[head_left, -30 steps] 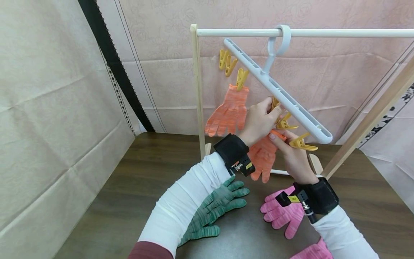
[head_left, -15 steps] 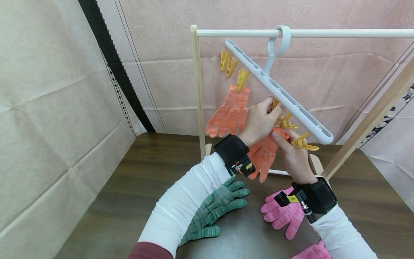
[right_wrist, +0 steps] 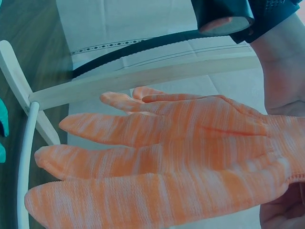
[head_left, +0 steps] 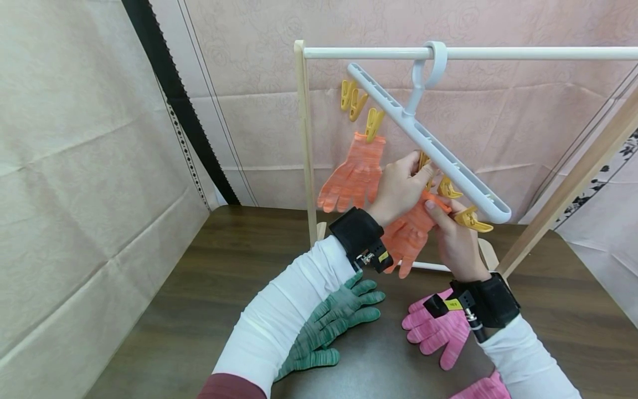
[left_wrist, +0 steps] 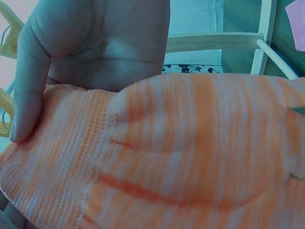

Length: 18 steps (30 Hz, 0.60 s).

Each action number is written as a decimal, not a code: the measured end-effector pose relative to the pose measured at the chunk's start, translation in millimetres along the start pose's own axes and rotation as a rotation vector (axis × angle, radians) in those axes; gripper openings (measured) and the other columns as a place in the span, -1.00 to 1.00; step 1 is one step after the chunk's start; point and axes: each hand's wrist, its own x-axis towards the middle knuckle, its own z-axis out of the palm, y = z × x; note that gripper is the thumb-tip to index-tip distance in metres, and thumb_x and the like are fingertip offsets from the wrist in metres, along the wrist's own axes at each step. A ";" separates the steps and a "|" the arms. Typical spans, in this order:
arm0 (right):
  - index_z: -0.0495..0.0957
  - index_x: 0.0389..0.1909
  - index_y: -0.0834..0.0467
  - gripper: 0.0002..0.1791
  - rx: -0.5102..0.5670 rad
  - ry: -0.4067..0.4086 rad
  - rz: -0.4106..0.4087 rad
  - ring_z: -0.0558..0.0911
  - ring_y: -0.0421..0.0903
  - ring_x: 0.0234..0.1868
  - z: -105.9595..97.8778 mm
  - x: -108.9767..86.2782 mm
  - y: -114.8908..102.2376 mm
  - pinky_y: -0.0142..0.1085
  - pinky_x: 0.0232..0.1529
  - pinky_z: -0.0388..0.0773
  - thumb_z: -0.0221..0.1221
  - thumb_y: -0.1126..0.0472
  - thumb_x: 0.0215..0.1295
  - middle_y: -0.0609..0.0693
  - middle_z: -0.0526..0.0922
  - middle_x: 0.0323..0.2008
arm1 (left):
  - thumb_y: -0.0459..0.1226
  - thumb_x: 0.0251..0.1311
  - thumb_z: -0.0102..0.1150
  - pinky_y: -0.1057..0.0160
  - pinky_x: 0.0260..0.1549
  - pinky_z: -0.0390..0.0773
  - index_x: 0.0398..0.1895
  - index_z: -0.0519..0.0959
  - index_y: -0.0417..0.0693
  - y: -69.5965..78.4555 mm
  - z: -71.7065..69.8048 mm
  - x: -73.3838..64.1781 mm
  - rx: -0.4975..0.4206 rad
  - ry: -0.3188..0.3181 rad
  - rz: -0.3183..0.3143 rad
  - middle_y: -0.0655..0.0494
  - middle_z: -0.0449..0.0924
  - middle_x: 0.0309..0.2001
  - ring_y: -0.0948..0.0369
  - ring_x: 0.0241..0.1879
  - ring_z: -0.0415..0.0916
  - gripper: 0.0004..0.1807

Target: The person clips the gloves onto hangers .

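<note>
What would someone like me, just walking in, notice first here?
Probably the two bright orange gloves: one hangs from a yellow clothespin beneath the pale blue hanger, while the other hangs lower, its cuff held by the right hand. Next, the left hand pinching another yellow clothespin under the hanger. Then the green glove fingers and a pink glove on the dark table below.
</note>
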 end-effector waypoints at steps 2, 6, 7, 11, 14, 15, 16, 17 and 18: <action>0.54 -0.20 0.28 -0.73 -0.006 0.005 0.004 0.51 -0.19 -0.29 -0.5 -0.3 0.3 -0.41 -0.26 0.48 -0.13 0.47 0.26 -0.03 0.58 -0.33 | -0.11 0.26 -0.12 0.46 -0.73 0.05 -0.49 0.36 -0.09 0.2 -0.2 0.0 -0.002 0.000 -0.004 0.16 0.16 -0.72 0.28 -0.75 0.11 -0.73; 0.56 -0.22 0.22 -0.73 -0.038 0.019 0.017 0.52 -0.22 -0.31 -2.1 -1.0 1.6 -0.43 -0.28 0.48 -0.11 0.46 0.26 -0.06 0.58 -0.35 | -0.12 0.27 -0.13 0.47 -0.70 0.10 -0.40 0.42 -0.07 0.3 -0.8 0.7 -0.005 -0.003 -0.016 0.16 0.20 -0.69 0.29 -0.71 0.15 -0.77; 0.55 -0.22 0.23 -0.73 -0.035 0.015 0.018 0.52 -0.22 -0.32 -2.4 -1.1 1.7 -0.43 -0.28 0.48 -0.11 0.46 0.25 -0.06 0.58 -0.35 | -0.12 0.27 -0.13 0.47 -0.69 0.12 -0.37 0.43 -0.06 0.1 -1.0 0.8 -0.007 -0.005 -0.017 0.16 0.21 -0.69 0.29 -0.70 0.17 -0.77; 0.54 -0.20 0.26 -0.73 -0.003 -0.010 0.009 0.54 -0.22 -0.33 -4.3 -0.3 3.1 -0.44 -0.29 0.49 -0.12 0.48 0.25 -0.04 0.59 -0.35 | -0.11 0.27 -0.14 0.47 -0.68 0.13 -0.34 0.45 -0.06 0.1 -1.4 0.6 -0.018 -0.008 -0.022 0.16 0.23 -0.68 0.28 -0.70 0.19 -0.76; 0.52 -0.17 0.28 -0.72 0.016 -0.027 -0.003 0.54 -0.20 -0.30 -5.3 0.7 4.6 -0.43 -0.25 0.50 -0.13 0.49 0.25 -0.02 0.59 -0.32 | -0.12 0.28 -0.14 0.46 -0.69 0.12 -0.35 0.45 -0.07 0.5 -1.4 0.0 -0.021 -0.008 -0.023 0.16 0.22 -0.69 0.28 -0.71 0.19 -0.76; 0.52 -0.16 0.29 -0.72 0.019 -0.029 -0.003 0.54 -0.20 -0.30 -5.6 0.9 5.0 -0.43 -0.25 0.50 -0.14 0.49 0.25 -0.03 0.60 -0.32 | -0.12 0.28 -0.14 0.46 -0.70 0.11 -0.36 0.44 -0.07 0.6 -1.3 -0.2 -0.021 -0.007 -0.024 0.16 0.22 -0.69 0.27 -0.71 0.18 -0.76; 0.52 -0.18 0.28 -0.73 0.019 -0.019 0.000 0.54 -0.20 -0.31 -5.7 1.1 5.6 -0.43 -0.26 0.50 -0.13 0.49 0.25 -0.03 0.60 -0.33 | -0.12 0.28 -0.14 0.46 -0.71 0.10 -0.37 0.44 -0.07 0.8 -1.2 -0.4 -0.018 -0.005 -0.022 0.15 0.21 -0.70 0.27 -0.72 0.18 -0.76; 0.53 -0.20 0.27 -0.73 0.023 0.001 0.009 0.54 -0.21 -0.33 -5.5 1.1 6.2 -0.44 -0.28 0.50 -0.13 0.48 0.25 -0.04 0.60 -0.35 | -0.12 0.28 -0.14 0.46 -0.71 0.10 -0.38 0.44 -0.07 1.1 -1.1 -0.5 -0.013 -0.003 -0.023 0.15 0.22 -0.70 0.27 -0.72 0.18 -0.76; 0.53 -0.22 0.25 -0.74 0.019 0.028 0.019 0.54 -0.22 -0.36 -5.4 1.2 6.6 -0.45 -0.31 0.49 -0.11 0.47 0.25 -0.05 0.61 -0.37 | -0.12 0.28 -0.15 0.45 -0.72 0.09 -0.39 0.44 -0.07 1.4 -1.0 -0.6 -0.013 -0.004 -0.023 0.15 0.22 -0.70 0.26 -0.72 0.18 -0.76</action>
